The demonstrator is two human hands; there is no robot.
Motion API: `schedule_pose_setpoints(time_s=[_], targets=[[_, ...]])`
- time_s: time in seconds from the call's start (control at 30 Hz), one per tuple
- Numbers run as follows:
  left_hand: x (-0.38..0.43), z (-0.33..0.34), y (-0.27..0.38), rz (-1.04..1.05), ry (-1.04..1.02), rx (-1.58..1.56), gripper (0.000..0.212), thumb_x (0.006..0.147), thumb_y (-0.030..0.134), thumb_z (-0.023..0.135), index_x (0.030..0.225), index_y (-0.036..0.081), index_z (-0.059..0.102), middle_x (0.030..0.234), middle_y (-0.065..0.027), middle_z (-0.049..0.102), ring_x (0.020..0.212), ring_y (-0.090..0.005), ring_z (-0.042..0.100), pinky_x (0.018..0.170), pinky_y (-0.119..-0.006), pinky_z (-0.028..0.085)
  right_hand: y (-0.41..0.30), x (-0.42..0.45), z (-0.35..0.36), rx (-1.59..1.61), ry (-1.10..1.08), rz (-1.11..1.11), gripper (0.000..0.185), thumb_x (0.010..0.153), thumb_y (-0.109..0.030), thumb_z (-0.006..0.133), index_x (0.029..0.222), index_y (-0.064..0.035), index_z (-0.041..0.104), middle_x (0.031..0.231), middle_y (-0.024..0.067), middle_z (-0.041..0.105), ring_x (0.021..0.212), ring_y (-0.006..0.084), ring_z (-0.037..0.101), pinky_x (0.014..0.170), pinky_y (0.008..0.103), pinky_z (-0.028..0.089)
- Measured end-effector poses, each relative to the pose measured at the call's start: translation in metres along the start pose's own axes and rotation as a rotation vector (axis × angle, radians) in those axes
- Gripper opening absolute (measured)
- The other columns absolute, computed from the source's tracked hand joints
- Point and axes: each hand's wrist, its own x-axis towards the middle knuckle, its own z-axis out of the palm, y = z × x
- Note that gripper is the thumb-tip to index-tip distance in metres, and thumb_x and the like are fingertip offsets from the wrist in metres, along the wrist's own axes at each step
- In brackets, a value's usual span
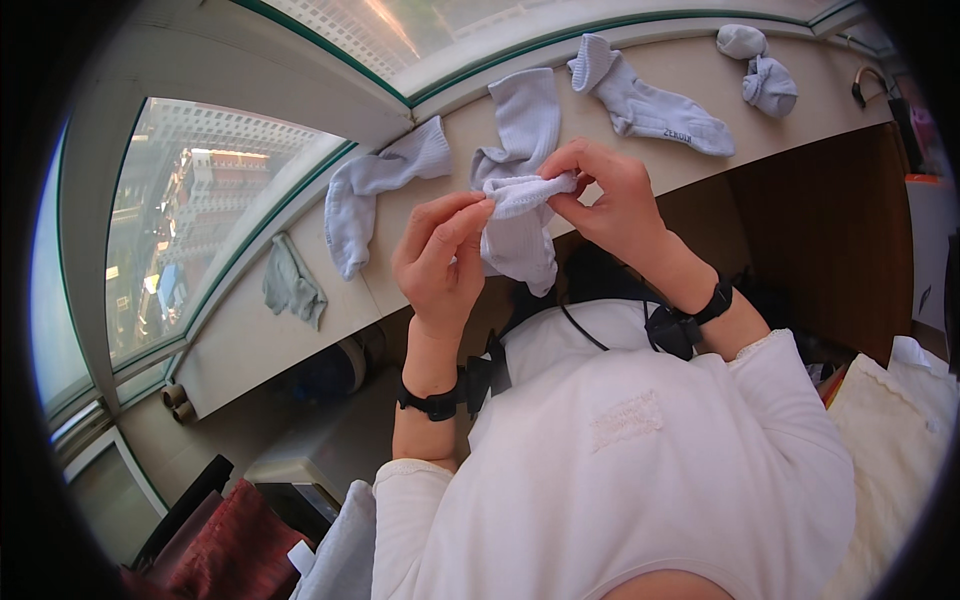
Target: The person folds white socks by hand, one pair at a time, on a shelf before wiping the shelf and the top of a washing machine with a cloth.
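Observation:
Between my two hands hangs a white ribbed sock (517,236), its cuff stretched sideways and partly folded over. My left hand (444,251) pinches the cuff's left edge between thumb and fingers. On the other edge, my right hand (607,191) grips the cuff the same way. Behind the held sock, another white sock (529,105) lies crumpled on the windowsill ledge. A bent white sock (390,169) lies to its left, and a white sock with dark lettering (652,112) to its right. A small grey-green sock (292,281) is farther left.
Two bunched white socks (769,82) lie at the far right of the pale ledge (814,90), near a curved hook-like handle (868,84). Windows border the ledge. Dark red fabric (232,547) is at lower left, cream cloth (877,450) at lower right.

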Motion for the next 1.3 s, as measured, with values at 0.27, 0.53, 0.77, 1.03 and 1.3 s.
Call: schedule_pose_setpoints(time_s=[0.27,0.53,0.77,1.03,1.3], targets=[[-0.006,-0.004,0.01,0.144,-0.074,-0.017,0.019,0.073,-0.008,0.058,0.086,0.001,0.067,0.092,-0.0121,0.069,0.074,-0.0255,0.068,0.063,-0.03,0.054,0.009,0.001,-0.001,-0.184,0.193,-0.309,0.029,0.071,0.007,0.068,0.096,-0.0089,0.069,0.079,0.0052,0.057,0.066,0.0155,0.057,0.058,0.0259,0.047],[0.007,0.003,-0.023,-0.059,-0.291,0.016,0.017,0.081,-0.004,0.059,0.096,0.004,0.063,0.08,-0.0085,0.06,0.068,-0.0264,0.057,0.058,-0.032,0.049,0.037,-0.005,-0.02,0.637,-0.302,0.213,0.01,0.092,-0.003,0.057,0.096,-0.0015,0.066,0.106,0.004,0.056,0.08,0.0106,0.056,0.07,0.0249,0.051],[0.049,0.069,-0.042,-0.372,-0.287,0.069,0.024,0.081,0.007,0.069,0.106,0.008,0.066,0.099,-0.0077,0.061,0.082,-0.027,0.061,0.067,-0.034,0.051,0.046,-0.002,-0.028,0.518,-0.135,0.259,0.015,0.095,-0.008,0.054,0.104,0.0013,0.061,0.122,0.0075,0.051,0.095,0.0122,0.056,0.085,0.0292,0.051],[0.071,0.111,-0.093,-0.097,-0.375,0.553,0.011,0.08,0.009,0.067,0.091,0.009,0.063,0.1,-0.0066,0.06,0.088,-0.0286,0.063,0.07,-0.041,0.052,0.069,0.001,-0.028,0.44,0.002,0.486,0.017,0.088,-0.001,0.048,0.099,-0.0018,0.06,0.095,-0.0014,0.06,0.087,0.0069,0.054,0.081,0.0213,0.043],[0.058,0.104,-0.088,-0.133,-0.371,0.437,0.013,0.082,0.013,0.067,0.095,0.011,0.064,0.096,-0.0062,0.063,0.083,-0.0301,0.065,0.071,-0.042,0.052,0.082,0.015,-0.024,0.622,0.04,0.572,0.016,0.084,-0.001,0.044,0.086,-0.0064,0.059,0.081,-0.0053,0.056,0.076,0.0028,0.047,0.069,0.0199,0.038]])
